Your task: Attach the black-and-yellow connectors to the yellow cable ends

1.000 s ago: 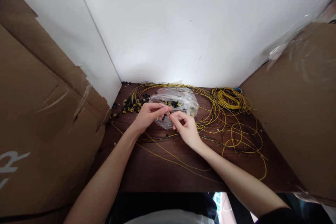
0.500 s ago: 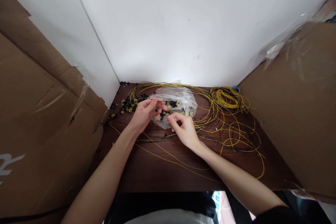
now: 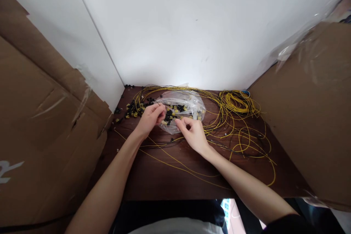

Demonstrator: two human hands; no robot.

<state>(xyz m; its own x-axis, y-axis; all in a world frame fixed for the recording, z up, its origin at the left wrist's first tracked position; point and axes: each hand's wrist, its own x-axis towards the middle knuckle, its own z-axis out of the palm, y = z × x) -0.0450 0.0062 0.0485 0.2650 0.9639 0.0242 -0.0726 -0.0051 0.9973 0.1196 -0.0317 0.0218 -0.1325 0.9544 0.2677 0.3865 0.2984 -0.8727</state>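
Note:
My left hand [image 3: 151,117] is closed in a pinch, with a thin dark wire at its fingertips, in front of the clear plastic bag [image 3: 196,103]. To its right my right hand [image 3: 193,134] is closed too, thumb against fingers, at the bag's front edge; what it pinches is too small to make out. Black and yellow connectors [image 3: 179,108] show in the bag between the hands. More connectors [image 3: 132,110] lie in a heap left of my left hand. Yellow and black wires [image 3: 219,108] arc behind the bag and down its right side.
A coil of yellow wire [image 3: 238,103] lies at the back right of the brown table [image 3: 175,186]. Cardboard stands at the left [image 3: 49,124] and right [image 3: 309,109], and a white wall [image 3: 181,36] rises behind. Loose yellow wires cross the front.
My left hand's fingers have closed together and drawn slightly left. The dark piece between the hands no longer shows there. My right hand has barely moved.

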